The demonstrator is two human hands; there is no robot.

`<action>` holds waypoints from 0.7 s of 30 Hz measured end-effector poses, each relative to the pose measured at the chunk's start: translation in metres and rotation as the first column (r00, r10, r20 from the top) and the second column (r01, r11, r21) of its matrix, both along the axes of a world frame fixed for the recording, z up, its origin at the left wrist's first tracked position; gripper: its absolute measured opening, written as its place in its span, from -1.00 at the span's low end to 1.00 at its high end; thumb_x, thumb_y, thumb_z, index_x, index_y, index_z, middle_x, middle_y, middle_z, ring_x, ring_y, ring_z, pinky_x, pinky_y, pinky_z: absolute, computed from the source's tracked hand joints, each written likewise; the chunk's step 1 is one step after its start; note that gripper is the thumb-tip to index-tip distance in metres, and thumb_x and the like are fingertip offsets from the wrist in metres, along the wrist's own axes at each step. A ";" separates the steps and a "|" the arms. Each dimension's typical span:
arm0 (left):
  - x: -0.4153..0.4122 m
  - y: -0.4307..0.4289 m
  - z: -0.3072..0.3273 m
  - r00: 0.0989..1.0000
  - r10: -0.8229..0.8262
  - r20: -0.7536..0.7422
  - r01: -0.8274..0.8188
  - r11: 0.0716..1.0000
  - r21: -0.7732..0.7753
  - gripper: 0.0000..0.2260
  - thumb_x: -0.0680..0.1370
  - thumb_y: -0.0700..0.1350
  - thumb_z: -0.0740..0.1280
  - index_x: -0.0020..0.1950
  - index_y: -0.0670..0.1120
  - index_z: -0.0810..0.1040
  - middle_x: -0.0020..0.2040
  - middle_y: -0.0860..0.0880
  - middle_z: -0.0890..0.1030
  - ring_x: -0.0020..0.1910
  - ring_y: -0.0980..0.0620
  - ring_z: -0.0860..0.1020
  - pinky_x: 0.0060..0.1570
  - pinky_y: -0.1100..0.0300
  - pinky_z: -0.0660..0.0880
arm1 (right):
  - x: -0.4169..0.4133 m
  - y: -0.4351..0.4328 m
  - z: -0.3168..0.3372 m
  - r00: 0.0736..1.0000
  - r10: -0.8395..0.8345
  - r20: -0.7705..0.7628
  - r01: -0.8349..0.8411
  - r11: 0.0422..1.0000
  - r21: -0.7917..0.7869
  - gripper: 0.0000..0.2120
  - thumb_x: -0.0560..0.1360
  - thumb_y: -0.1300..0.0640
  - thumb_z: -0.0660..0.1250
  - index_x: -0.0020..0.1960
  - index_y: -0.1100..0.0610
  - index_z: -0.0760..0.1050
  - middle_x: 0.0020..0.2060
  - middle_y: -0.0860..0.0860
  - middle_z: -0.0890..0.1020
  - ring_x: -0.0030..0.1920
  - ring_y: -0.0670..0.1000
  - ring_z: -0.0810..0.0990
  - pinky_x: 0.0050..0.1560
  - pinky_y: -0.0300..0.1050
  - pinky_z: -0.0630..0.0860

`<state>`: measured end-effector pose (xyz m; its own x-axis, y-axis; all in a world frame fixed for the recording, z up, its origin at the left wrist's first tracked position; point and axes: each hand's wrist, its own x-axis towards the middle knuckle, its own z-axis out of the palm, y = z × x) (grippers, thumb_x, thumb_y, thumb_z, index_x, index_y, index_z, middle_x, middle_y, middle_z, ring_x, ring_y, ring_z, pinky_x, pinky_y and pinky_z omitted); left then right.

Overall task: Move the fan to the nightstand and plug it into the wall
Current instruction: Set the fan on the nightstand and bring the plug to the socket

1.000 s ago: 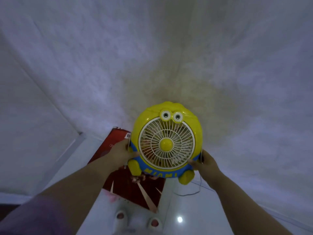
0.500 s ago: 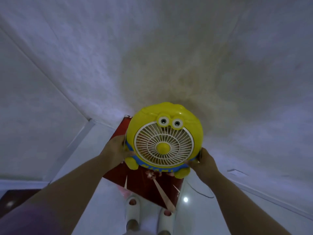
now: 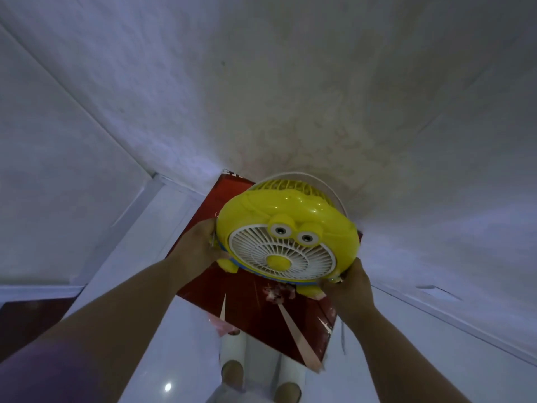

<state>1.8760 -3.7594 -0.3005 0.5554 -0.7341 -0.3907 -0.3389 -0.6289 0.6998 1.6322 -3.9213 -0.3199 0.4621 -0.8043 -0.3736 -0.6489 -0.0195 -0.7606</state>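
Carrying the yellow cartoon fan [image 3: 287, 228], you have it lifted off the red box [image 3: 255, 312] below, tilted with its white grille facing you. Your left hand [image 3: 197, 245] wraps its left edge and your right hand [image 3: 348, 286] cups the lower right by one foot — both closed firmly on the body. Keep that two-sided grip and bring the fan level before walking. A thin cord [image 3: 343, 335] dangles under your right wrist — gather it so it can't snag. No nightstand or wall socket is in view yet.
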 end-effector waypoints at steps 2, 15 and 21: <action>0.003 0.005 -0.014 0.999 0.037 -0.005 -0.037 0.999 0.013 -0.63 0.24 -0.16 0.54 -0.02 -0.02 0.51 -0.20 0.10 0.57 -0.21 0.13 0.52 -0.28 0.34 0.38 | 0.006 0.001 -0.013 1.000 -0.012 -0.004 0.012 1.000 0.007 -0.57 0.24 0.32 0.46 0.06 0.17 0.41 -0.10 0.14 0.61 -0.13 0.14 0.57 -0.24 -0.09 0.49; -0.003 0.041 -0.071 0.958 0.271 -0.098 -0.262 0.960 0.095 -0.29 0.02 0.19 0.43 0.12 -0.05 0.53 -0.01 -0.12 0.67 -0.02 -0.12 0.62 0.03 -0.10 0.55 | 0.009 0.023 -0.041 0.998 0.024 0.065 -0.025 0.999 0.024 -0.53 0.24 0.37 0.48 0.09 0.19 0.43 -0.21 -0.12 0.56 -0.17 -0.05 0.56 -0.27 -0.35 0.42; -0.008 0.038 -0.060 0.968 0.242 -0.064 -0.235 0.967 0.097 -0.36 0.21 -0.07 0.53 0.24 -0.15 0.45 -0.01 -0.12 0.63 -0.06 -0.05 0.57 -0.10 0.19 0.43 | 0.002 0.024 -0.046 0.997 0.065 0.041 -0.066 0.998 0.018 -0.51 0.28 0.27 0.50 0.15 0.15 0.40 -0.14 -0.06 0.61 -0.09 0.03 0.62 -0.18 -0.12 0.54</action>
<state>1.8677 -3.7212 -0.3607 0.6770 -0.5450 -0.4945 -0.1207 -0.7451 0.6560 1.6345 -3.8971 -0.3661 0.5289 -0.7647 -0.3682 -0.6151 -0.0464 -0.7871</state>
